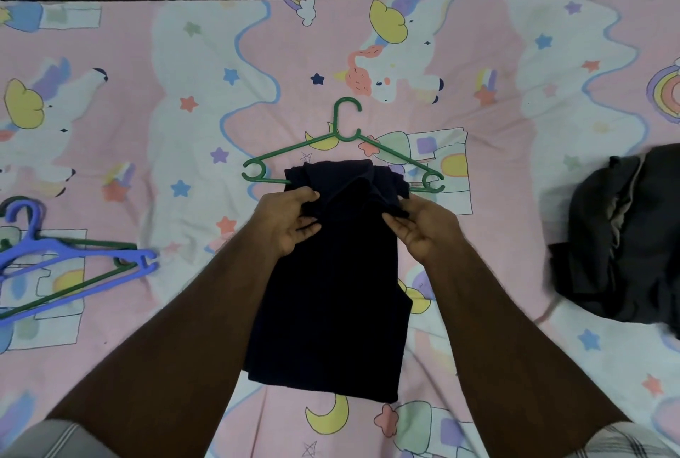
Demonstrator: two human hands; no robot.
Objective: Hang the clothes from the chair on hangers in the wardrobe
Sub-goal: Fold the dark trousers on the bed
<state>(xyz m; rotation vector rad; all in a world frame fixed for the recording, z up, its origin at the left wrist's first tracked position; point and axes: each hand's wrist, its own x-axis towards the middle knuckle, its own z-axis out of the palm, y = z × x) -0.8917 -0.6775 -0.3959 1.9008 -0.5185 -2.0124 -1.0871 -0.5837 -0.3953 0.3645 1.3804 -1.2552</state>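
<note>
Bed [478,273] w/ unicorn sheet: both hands, left hand [294,220] & right hand [419,227], pinch dark garment [331,303] folded over green hanger [342,148]; spare hangers [73,266], grey clothes pile [622,236] left, nothing in wardrobe yet as far as shown.

Two bare forearms reach into view from the bottom of the frame, uncovered from the elbows down to the left hand [290,222] and the right hand [423,227], neither wearing rings, a watch or bracelets. Fine hair shows along both forearms. At 7 o'clock, the edge of a pale grey short sleeve [55,439] is visible; at 5 o'clock, a light sleeve [622,441] carries a dark checked pattern.
</note>
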